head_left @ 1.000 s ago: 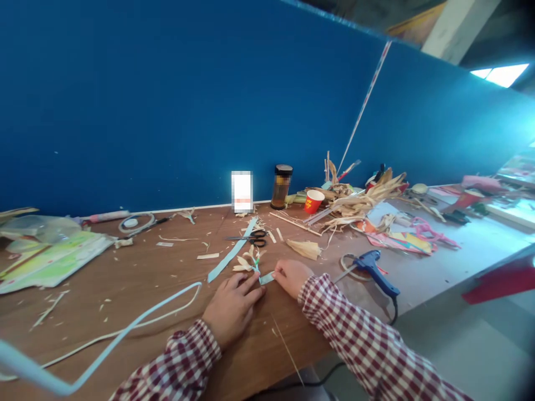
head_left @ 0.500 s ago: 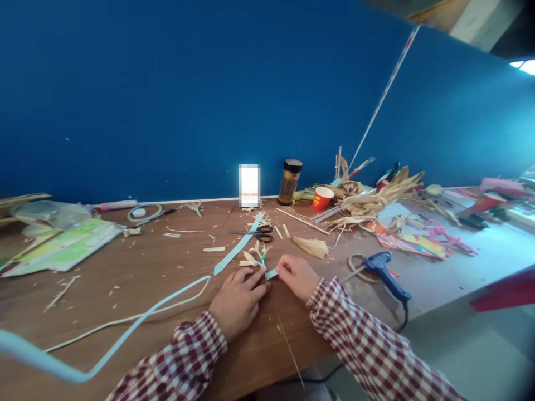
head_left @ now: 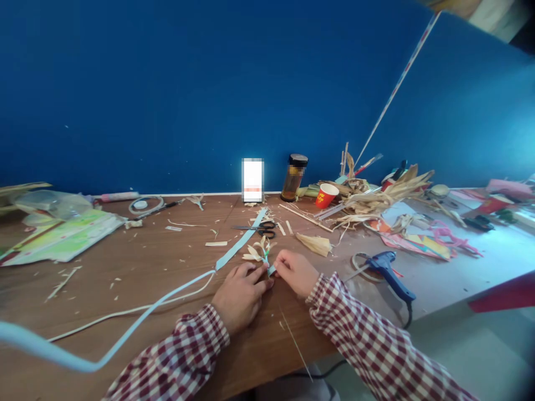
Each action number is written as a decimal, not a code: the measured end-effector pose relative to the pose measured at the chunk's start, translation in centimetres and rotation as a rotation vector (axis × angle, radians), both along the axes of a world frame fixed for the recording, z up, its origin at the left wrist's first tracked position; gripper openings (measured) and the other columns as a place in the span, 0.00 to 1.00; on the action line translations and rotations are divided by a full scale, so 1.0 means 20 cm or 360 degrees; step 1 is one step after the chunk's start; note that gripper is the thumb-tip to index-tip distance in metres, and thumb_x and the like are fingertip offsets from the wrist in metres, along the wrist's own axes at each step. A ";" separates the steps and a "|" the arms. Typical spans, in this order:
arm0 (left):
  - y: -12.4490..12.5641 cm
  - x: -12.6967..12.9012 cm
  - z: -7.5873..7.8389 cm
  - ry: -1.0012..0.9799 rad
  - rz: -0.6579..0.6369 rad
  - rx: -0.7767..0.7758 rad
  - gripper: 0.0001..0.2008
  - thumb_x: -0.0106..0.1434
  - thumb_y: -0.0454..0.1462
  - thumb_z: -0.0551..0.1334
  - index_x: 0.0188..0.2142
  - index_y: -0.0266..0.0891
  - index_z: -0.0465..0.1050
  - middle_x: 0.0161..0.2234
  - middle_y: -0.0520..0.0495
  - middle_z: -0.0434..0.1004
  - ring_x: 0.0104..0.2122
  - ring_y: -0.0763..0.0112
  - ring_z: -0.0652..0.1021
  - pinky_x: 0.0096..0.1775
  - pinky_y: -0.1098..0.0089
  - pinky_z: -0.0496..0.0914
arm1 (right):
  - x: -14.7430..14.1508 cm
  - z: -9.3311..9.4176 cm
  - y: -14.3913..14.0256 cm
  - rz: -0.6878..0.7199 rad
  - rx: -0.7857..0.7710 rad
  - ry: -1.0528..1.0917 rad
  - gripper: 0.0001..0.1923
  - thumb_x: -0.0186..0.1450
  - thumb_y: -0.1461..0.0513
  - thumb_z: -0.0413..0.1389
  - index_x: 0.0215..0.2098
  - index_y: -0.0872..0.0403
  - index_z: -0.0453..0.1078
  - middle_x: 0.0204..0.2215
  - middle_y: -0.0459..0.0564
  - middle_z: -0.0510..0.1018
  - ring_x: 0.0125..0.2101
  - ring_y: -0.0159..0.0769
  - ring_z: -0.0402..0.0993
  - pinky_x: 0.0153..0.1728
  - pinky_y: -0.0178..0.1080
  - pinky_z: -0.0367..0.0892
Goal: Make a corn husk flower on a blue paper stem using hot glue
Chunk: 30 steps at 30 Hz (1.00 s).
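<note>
Near the table's front edge, my left hand [head_left: 240,295] closes its thumb and fingertips on the stem of a small flower of pale dried husk [head_left: 253,252]. Green and light blue show just under its petals. A short light blue strip [head_left: 271,270] runs from the stem to my right hand [head_left: 296,272], whose thumb and fingers pinch its end. Beyond the flower lie black-handled scissors [head_left: 264,229], across a longer light blue strip [head_left: 240,243]. My fingers hide the lower stem.
A blue glue gun [head_left: 390,273] with a cord lies at the right. Behind are a red paper cup [head_left: 326,196], a dark-lidded bottle [head_left: 294,178] and a heap of dried husks [head_left: 376,197]. A light blue band [head_left: 137,323] crosses the left; husk scraps are scattered about.
The short blue strip between my hands shows less length, and my right hand is slightly nearer the stem. The whole view has shifted a little.
</note>
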<state>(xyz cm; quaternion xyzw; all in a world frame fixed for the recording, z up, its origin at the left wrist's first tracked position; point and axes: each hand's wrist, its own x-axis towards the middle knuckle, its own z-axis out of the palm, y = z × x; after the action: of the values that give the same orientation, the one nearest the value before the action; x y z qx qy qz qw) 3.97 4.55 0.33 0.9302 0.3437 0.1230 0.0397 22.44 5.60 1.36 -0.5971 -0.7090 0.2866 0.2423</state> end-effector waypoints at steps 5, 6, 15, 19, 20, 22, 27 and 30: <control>0.00 0.00 0.00 -0.0010 -0.0001 -0.0001 0.18 0.59 0.33 0.55 0.49 0.48 0.68 0.55 0.49 0.64 0.50 0.59 0.63 0.49 0.57 0.61 | -0.01 0.03 -0.02 0.0012 0.0083 -0.0130 0.08 0.61 0.61 0.48 0.25 0.54 0.62 0.20 0.43 0.68 0.22 0.28 0.62 0.24 0.32 0.53; 0.00 0.00 0.00 -0.0006 -0.0002 -0.0004 0.19 0.59 0.33 0.55 0.49 0.48 0.68 0.55 0.49 0.64 0.49 0.59 0.63 0.49 0.57 0.61 | -0.02 0.04 -0.02 0.0015 0.0098 -0.0146 0.08 0.61 0.61 0.48 0.25 0.54 0.62 0.19 0.42 0.68 0.21 0.28 0.61 0.23 0.32 0.52; 0.00 0.01 0.01 -0.0004 -0.0012 -0.0010 0.19 0.57 0.32 0.56 0.48 0.48 0.69 0.54 0.49 0.65 0.49 0.60 0.64 0.48 0.58 0.62 | -0.05 0.06 -0.03 -0.0003 0.0142 -0.0228 0.10 0.62 0.58 0.49 0.26 0.53 0.64 0.19 0.43 0.69 0.21 0.29 0.63 0.23 0.33 0.53; 0.00 0.01 0.01 -0.0013 -0.0016 -0.0016 0.19 0.58 0.33 0.56 0.49 0.48 0.68 0.53 0.49 0.66 0.48 0.59 0.64 0.48 0.57 0.62 | -0.01 0.05 -0.04 -0.0020 0.0076 0.0006 0.13 0.61 0.52 0.51 0.30 0.53 0.64 0.23 0.44 0.73 0.25 0.30 0.68 0.25 0.32 0.58; 0.00 0.00 0.01 -0.0015 -0.0017 -0.0017 0.19 0.58 0.33 0.56 0.49 0.48 0.68 0.53 0.48 0.65 0.49 0.59 0.64 0.48 0.57 0.62 | 0.00 0.05 -0.04 -0.0035 0.0071 0.0064 0.14 0.61 0.50 0.50 0.31 0.53 0.64 0.24 0.45 0.74 0.25 0.30 0.69 0.26 0.32 0.59; 0.00 0.00 0.01 -0.0022 -0.0017 -0.0018 0.18 0.59 0.33 0.55 0.49 0.49 0.68 0.54 0.48 0.64 0.50 0.58 0.63 0.48 0.56 0.61 | 0.03 0.05 -0.04 -0.0081 0.0067 0.0147 0.16 0.63 0.50 0.47 0.32 0.53 0.64 0.23 0.45 0.74 0.24 0.30 0.69 0.26 0.33 0.60; 0.00 0.00 0.00 -0.0041 -0.0009 0.0010 0.19 0.59 0.33 0.55 0.49 0.49 0.68 0.55 0.47 0.64 0.50 0.58 0.64 0.48 0.56 0.62 | 0.06 0.05 0.04 -0.0173 0.0058 0.0004 0.12 0.63 0.57 0.47 0.30 0.55 0.67 0.25 0.47 0.75 0.25 0.30 0.70 0.28 0.33 0.62; 0.00 0.00 -0.01 -0.0039 -0.0007 0.0039 0.19 0.59 0.32 0.55 0.49 0.49 0.68 0.55 0.47 0.64 0.49 0.58 0.64 0.48 0.55 0.62 | 0.04 0.05 0.12 -0.0113 -0.0023 -0.0136 0.08 0.60 0.60 0.52 0.29 0.55 0.71 0.25 0.48 0.76 0.26 0.31 0.70 0.28 0.33 0.62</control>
<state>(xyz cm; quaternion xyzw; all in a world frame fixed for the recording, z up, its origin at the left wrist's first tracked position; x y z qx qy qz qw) 3.90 4.48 0.15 0.9297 0.3397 0.1386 0.0328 23.23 8.07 2.33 -0.6353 -0.6950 0.2571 0.2176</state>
